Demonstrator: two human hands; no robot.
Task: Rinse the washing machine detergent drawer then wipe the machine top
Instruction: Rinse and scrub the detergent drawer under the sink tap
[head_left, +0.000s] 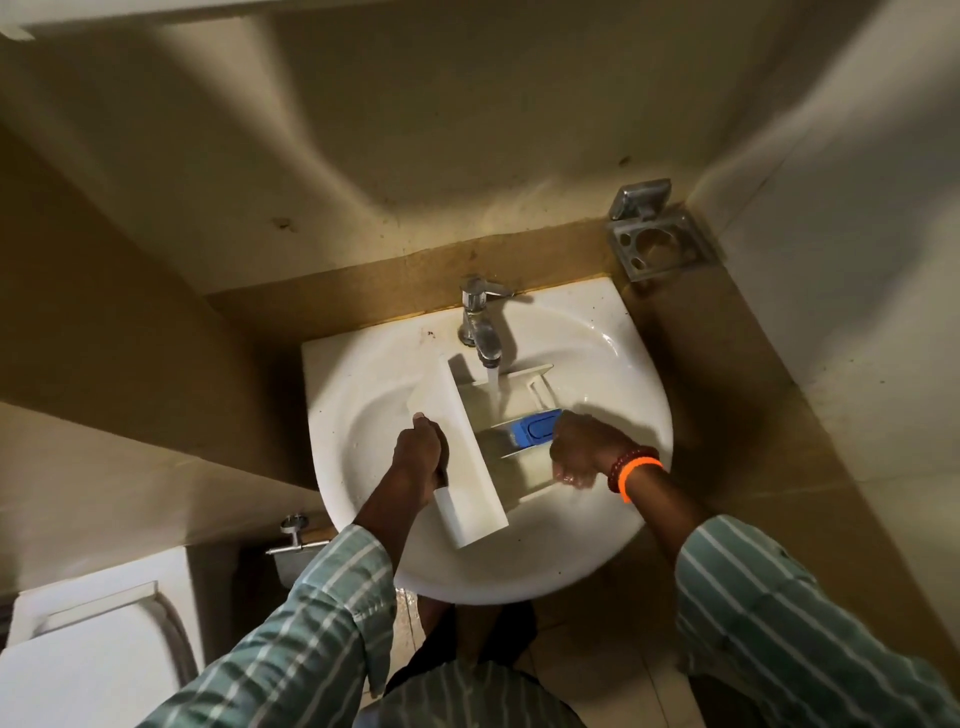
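Note:
A white detergent drawer with a blue insert lies tilted inside the white sink. Water runs from the chrome tap into the drawer's middle compartment. My left hand grips the drawer's wide front panel from the left. My right hand holds the drawer's right side just below the blue insert, its fingers curled and wet. Beaded and orange bands circle the right wrist. The washing machine top is not in view.
A metal toothbrush holder is fixed in the wall corner at the back right. A white toilet stands at the lower left, with a chrome angle valve on the wall beside it. Tan walls close in on both sides.

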